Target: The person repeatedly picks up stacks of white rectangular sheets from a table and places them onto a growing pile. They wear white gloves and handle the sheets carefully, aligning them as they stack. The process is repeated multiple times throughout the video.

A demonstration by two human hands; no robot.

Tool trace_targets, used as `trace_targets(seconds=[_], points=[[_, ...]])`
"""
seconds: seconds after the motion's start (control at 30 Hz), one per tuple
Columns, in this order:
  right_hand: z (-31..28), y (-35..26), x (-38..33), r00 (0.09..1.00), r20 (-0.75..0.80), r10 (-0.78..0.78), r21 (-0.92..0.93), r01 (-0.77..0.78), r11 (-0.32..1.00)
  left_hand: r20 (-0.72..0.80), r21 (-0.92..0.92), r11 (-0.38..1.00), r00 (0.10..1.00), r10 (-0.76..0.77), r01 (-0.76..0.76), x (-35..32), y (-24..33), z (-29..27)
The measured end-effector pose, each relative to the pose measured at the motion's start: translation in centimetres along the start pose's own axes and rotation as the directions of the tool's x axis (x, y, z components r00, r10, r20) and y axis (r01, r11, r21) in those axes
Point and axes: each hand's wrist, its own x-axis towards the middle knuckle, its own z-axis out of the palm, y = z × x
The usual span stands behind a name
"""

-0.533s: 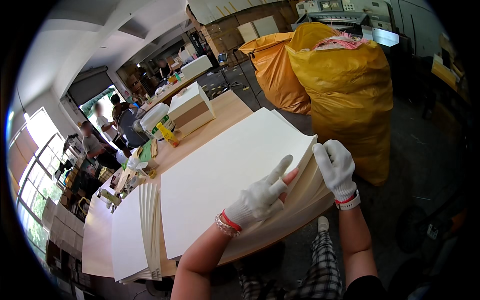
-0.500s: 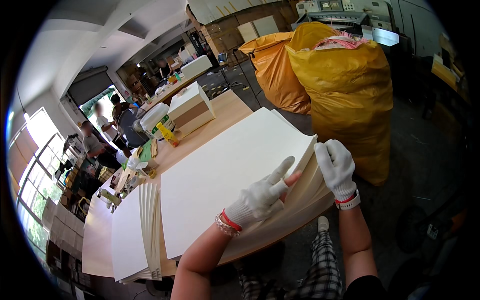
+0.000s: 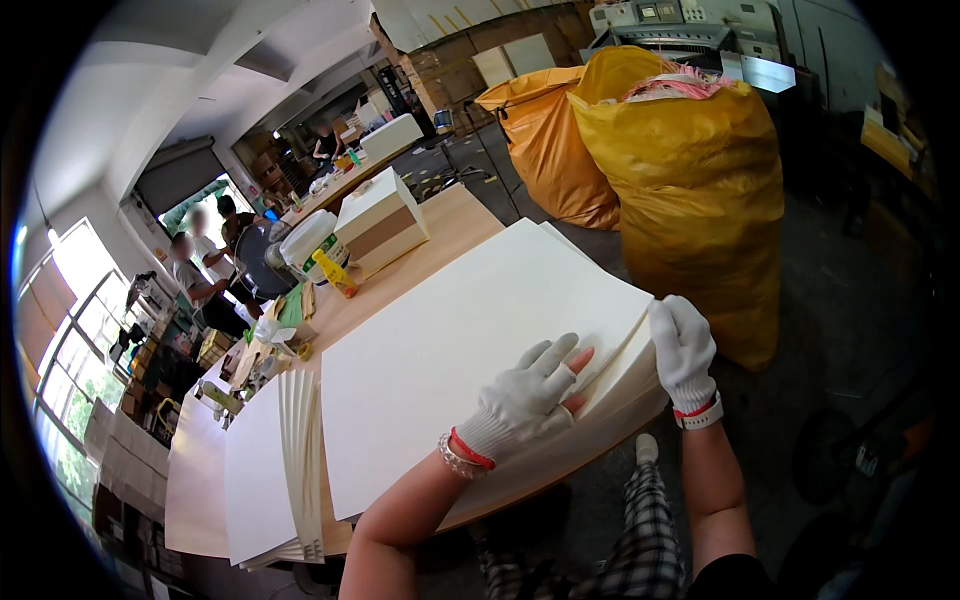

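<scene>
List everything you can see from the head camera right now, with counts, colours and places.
sheet stack: one, white, on the table in front of the person, corner overhanging the near edge
fanned stack: one, white, to the left of the sheet stack
table: one, light wood, long, running away to the upper left
box: one, white with a brown band, far end of the table
bucket: one, white, beside the box
bottle: one, yellow, near the bucket
bags: two, yellow-orange, full, on the floor to the right
people: several, at the far left; count unclear
left hand: white glove, flat on the sheet stack
right hand: white glove, grip on the stack's right corner
</scene>
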Motion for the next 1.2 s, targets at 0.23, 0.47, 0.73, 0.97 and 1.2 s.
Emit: trace_targets(seconds=[0.23,0.47,0.73,0.97,1.2], points=[[-3.7,0.3,-4.2,0.926,0.23,0.298,-0.115,-0.278,0.954,0.0,0.078,0.996,1.0,0.03,-0.03,0.3,-0.2,0.6],[-4.1,1.6,-1.3,0.95,0.303,-0.083,-0.249,0.162,0.955,-0.119,-0.321,0.947,0.992,-0.051,0.01,0.3,-1.1,-0.1],[1.5,-0.6,5.0,0.945,0.234,-0.23,-0.089,0.256,0.962,-0.094,-0.401,0.915,0.992,-0.088,0.043,0.2,-1.1,-0.9],[1.2,0.1,2.9,0.974,0.138,0.18,0.086,-0.193,0.977,-0.082,-0.411,0.909,0.99,-0.117,0.073,0.1,-1.1,-1.4],[1.0,0.3,1.9,0.973,0.092,0.21,0.03,-0.214,0.976,0.031,-0.297,0.929,0.975,-0.222,0.221,0.3,0.4,-2.1]])
